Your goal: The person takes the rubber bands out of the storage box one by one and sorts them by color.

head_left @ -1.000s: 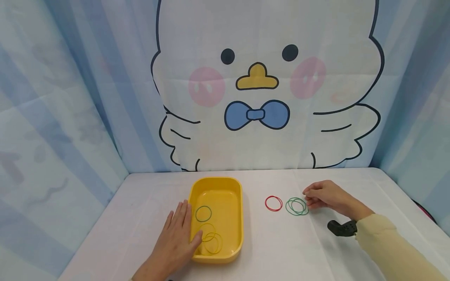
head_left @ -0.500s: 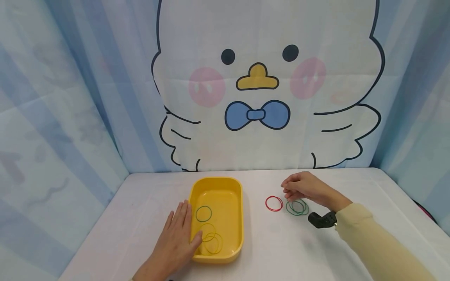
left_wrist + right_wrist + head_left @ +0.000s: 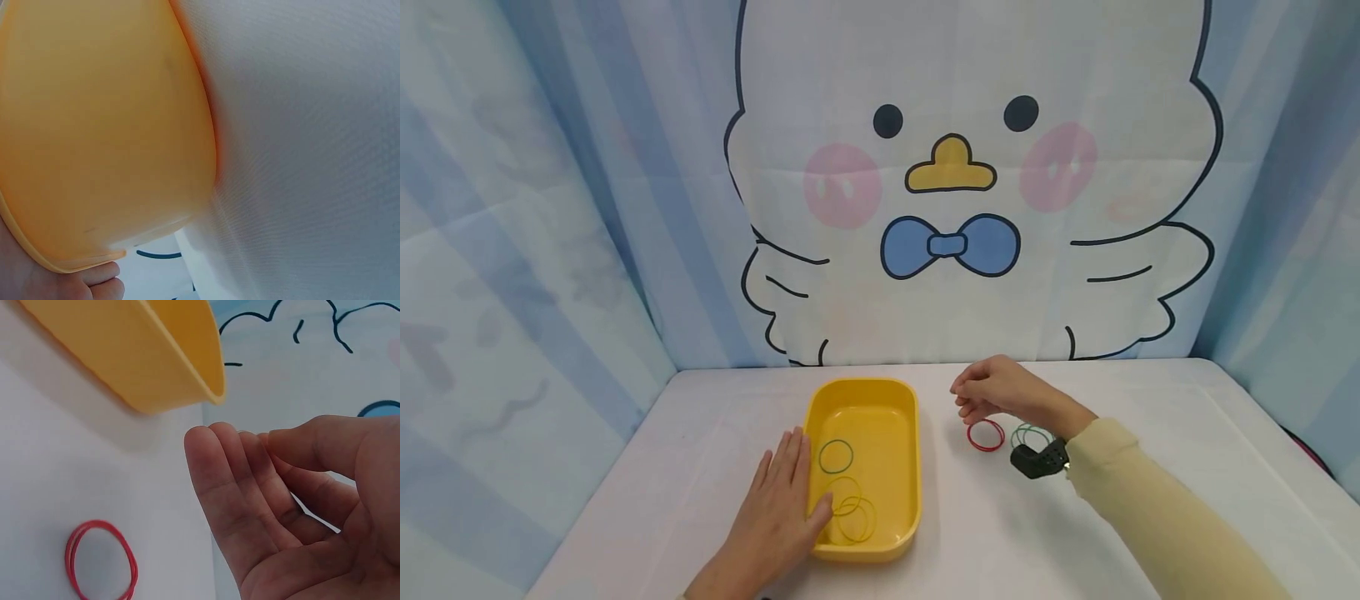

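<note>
My left hand (image 3: 775, 508) lies with straight fingers along the left rim of a yellow tray (image 3: 908, 467), its thumb reaching over the near part. Inside the tray are one green rubber band (image 3: 836, 441) and several yellow rubber bands (image 3: 874, 517). My right hand (image 3: 1000, 390) hovers beyond a pair of red rubber bands (image 3: 987, 450), to the right of the tray. In the right wrist view its thumb tip meets the index finger, the other fingers bent together; I cannot tell whether a band is between them. Green rubber bands (image 3: 1021, 430) lie partly hidden behind the right wrist's black camera.
A white cloth covers the table (image 3: 970, 533). Behind it hangs a curtain (image 3: 850, 317) printed with a cartoon bird. More blue curtain (image 3: 512, 250) closes off the left and right sides.
My right hand has moved left, from beside the green rubber bands to beyond the red ones, towards the tray. The left hand, the tray and its bands have stayed put.
</note>
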{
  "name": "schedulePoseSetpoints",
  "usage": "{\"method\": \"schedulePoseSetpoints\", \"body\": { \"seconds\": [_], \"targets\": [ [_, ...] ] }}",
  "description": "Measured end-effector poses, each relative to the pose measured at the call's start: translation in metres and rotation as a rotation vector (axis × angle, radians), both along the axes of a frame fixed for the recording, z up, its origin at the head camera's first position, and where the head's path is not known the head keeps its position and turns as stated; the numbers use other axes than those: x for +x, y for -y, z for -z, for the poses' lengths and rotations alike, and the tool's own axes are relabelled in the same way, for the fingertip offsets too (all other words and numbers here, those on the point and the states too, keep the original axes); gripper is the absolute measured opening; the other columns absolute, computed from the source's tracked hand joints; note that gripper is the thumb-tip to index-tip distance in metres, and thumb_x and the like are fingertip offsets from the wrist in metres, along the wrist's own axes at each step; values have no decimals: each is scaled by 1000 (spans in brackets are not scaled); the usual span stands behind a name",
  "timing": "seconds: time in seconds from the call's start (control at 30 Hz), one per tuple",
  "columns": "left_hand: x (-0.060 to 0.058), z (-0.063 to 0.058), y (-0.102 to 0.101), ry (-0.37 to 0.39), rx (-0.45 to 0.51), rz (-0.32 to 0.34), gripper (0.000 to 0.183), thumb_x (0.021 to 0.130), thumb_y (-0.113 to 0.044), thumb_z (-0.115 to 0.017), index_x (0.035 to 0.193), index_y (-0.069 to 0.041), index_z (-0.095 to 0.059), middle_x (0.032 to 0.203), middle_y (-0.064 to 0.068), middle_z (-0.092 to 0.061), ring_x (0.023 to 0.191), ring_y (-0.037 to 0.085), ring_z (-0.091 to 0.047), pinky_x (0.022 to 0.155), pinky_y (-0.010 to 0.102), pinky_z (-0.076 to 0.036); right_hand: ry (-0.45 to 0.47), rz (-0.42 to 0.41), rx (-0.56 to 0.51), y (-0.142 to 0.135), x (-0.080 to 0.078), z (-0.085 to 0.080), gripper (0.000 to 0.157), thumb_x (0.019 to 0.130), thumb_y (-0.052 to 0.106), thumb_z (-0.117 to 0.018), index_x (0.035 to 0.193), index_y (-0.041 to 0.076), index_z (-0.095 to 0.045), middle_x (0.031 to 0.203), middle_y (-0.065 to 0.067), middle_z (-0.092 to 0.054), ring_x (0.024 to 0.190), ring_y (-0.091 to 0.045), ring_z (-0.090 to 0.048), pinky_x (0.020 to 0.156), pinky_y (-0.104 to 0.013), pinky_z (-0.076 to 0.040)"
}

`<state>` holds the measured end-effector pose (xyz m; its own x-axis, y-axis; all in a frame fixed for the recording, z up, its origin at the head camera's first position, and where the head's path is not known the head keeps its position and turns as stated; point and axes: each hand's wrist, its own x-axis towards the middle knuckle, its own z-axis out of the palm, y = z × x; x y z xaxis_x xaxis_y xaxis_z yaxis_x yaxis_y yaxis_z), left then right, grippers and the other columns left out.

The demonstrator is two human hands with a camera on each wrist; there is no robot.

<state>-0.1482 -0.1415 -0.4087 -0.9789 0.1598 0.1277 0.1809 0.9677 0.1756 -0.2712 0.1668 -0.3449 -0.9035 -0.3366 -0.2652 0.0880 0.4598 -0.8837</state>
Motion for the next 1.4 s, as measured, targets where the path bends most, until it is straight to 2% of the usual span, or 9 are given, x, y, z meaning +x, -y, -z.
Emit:
{"method": "schedulePoseSetpoints", "body": {
  "seconds": [0.3, 0.53, 0.77, 0.93, 1.1, 1.4],
  "targets": [
    [0, -1, 0, -1, -5, 2, 76, 87, -49, -40, 143, -3, -17, 151, 11, -12, 139, 24, -13, 112, 45, -12, 0, -69, -40, 39, 1, -11, 22, 87, 16, -56, 102, 0, -60, 90, -18, -61, 73, -24, -65, 71, -33, -55],
    [0, -1, 0, 16, 6, 1, 76, 87, -49, -39, 143, -3, -16, 151, 10, -11, 139, 23, -12, 112, 45, -11, -5, -99, -38, 64, 2, -12, 19, 86, 15, -57, 100, 2, -61, 87, -16, -63, 72, -23, -66, 70, -32, -55],
    [1, -2, 0, 49, 13, -8, 77, 87, -50, -40, 143, -4, -16, 151, 10, -10, 139, 24, -11, 112, 46, -9, -7, -155, -60, 85, 5, -6, 17, 86, 14, -58, 96, 1, -62, 89, -18, -64, 71, -23, -67, 68, -32, -55],
    [1, -2, 1, 28, 10, 0, 76, 87, -49, -40, 143, -3, -17, 151, 11, -11, 139, 24, -12, 112, 46, -10, -7, -172, -81, 98, 6, 0, 15, 86, 12, -58, 93, 0, -62, 86, -19, -63, 70, -23, -67, 67, -33, -55],
    [0, -1, 1, 21, 10, 4, 76, 87, -49, -40, 143, -3, -17, 151, 11, -11, 139, 24, -12, 112, 46, -10, -12, -175, -52, 108, 8, 8, 13, 86, 11, -57, 91, 0, -62, 82, -16, -63, 69, -23, -66, 67, -33, -55],
    [1, -2, 2, 11, -7, 11, 75, 88, -49, -39, 143, -3, -17, 151, 11, -11, 139, 24, -12, 112, 46, -11, -27, -201, -29, 122, 12, 17, 20, 86, 8, -56, 95, -8, -62, 82, -18, -64, 67, -24, -66, 63, -32, -56]
  ]
}}
